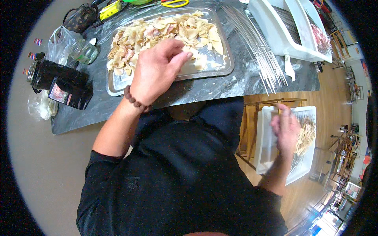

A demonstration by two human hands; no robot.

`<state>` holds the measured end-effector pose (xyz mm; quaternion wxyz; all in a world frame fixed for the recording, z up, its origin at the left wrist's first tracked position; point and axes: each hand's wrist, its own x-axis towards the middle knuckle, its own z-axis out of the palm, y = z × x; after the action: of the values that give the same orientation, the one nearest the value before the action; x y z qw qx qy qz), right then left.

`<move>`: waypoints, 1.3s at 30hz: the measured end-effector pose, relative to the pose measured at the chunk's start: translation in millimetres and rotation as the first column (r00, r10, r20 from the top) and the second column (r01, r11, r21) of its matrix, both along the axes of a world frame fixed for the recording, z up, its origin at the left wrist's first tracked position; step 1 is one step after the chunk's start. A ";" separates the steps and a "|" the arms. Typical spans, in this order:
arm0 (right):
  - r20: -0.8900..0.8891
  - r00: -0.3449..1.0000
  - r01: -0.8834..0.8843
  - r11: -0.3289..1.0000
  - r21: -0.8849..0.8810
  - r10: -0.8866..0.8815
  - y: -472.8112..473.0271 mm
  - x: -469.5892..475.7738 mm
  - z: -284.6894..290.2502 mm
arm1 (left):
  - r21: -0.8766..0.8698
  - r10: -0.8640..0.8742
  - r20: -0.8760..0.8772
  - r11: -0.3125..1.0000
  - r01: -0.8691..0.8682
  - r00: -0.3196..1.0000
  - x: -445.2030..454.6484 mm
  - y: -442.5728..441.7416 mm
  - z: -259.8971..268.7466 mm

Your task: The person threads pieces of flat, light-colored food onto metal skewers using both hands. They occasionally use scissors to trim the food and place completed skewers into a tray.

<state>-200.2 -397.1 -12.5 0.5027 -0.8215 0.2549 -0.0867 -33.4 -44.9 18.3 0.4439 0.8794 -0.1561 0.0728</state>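
Over the front part of a metal tray [203, 73] hangs my left hand [162, 62], a beaded bracelet on its wrist. Thumb and forefinger are curled close together; whether a piece is between them is hidden. Pale, thin slices of what looks like raw meat or skin [153, 32] cover much of the tray. Metal skewers [262, 59] lie in a loose bundle to its right. My right hand [285, 126], blurred, is above a white plastic bin [264, 138] beside the table; no item shows in it. Skewers threaded with pale pieces [307, 132] lie in that bin.
On the marbled table [203, 91], a divided white container [274, 38] with skewers stands at the back right. At the left are a glass jar [84, 51], a dark jar [47, 73], a black box [71, 94] and a plastic bag [59, 44]. Yellow-handled scissors [175, 3] lie behind the tray.
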 end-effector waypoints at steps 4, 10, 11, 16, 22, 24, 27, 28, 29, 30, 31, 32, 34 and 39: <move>0.010 0.984 -0.178 0.969 0.174 0.179 69.5 35.6 -5.5 | 0.253 -0.299 0.426 0.945 0.205 0.854 42.8 -20.4 -5.7; 0.090 0.968 -0.252 0.920 0.301 0.236 97.5 47.6 -7.1 | 0.654 -0.586 0.388 0.719 0.235 0.711 89.0 -73.9 -35.9; 0.067 0.973 -0.229 0.933 0.277 0.219 95.8 47.2 -6.0 | 0.679 -0.588 0.363 0.698 0.227 0.722 92.3 -78.4 -39.3; 0.006 0.994 -0.109 0.943 0.313 0.112 75.6 47.6 1.0 | 0.485 -0.408 0.285 0.842 0.237 0.867 106.3 -85.7 -36.0; 0.028 0.995 -0.099 0.955 0.280 0.095 66.8 56.0 6.7 | -0.291 -0.145 -0.146 0.952 0.098 0.979 110.7 -62.7 -10.8; 0.004 0.994 -0.109 0.952 0.288 0.112 69.2 58.8 6.6 | -0.564 -0.201 -0.207 0.824 0.051 0.957 112.3 -58.3 -12.4; -0.017 0.991 -0.124 0.944 0.306 0.136 73.3 61.3 9.1 | -0.722 -0.284 -0.263 0.692 0.007 0.922 108.8 -50.3 -7.2; -0.002 0.989 -0.138 0.939 0.314 0.146 73.0 61.5 5.9 | -0.738 -0.286 -0.282 0.675 -0.017 0.916 105.1 -49.2 -2.9; 0.013 0.988 -0.152 0.935 0.321 0.156 72.8 61.7 3.8 | -0.753 -0.287 -0.300 0.656 -0.041 0.910 100.3 -47.9 2.8; 0.012 0.987 -0.157 0.935 0.319 0.162 72.5 62.4 4.2 | -0.769 -0.290 -0.317 0.636 -0.066 0.903 97.1 -47.5 7.5; 0.010 0.986 -0.163 0.934 0.317 0.169 72.4 63.1 4.7 | -0.748 -0.268 -0.325 0.660 -0.073 0.907 96.8 -47.2 6.9; 0.009 0.984 -0.170 0.934 0.314 0.176 72.0 63.7 5.1 | -0.726 -0.245 -0.333 0.683 -0.082 0.910 96.3 -46.7 5.4; 0.005 0.977 -0.210 0.961 0.177 0.213 64.5 69.6 -0.7 | -0.649 -0.205 -0.336 0.758 -0.068 0.919 95.3 -43.0 3.9; 0.027 0.954 -0.257 0.864 -0.433 0.297 22.7 114.9 -18.2 | -0.510 -0.143 -0.351 0.858 -0.061 0.926 90.4 -34.0 5.4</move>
<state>-85.3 -374.5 -30.6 0.3305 -0.9341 0.0856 -0.1047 57.0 -78.9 23.7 0.6844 0.7232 -0.0620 -0.0681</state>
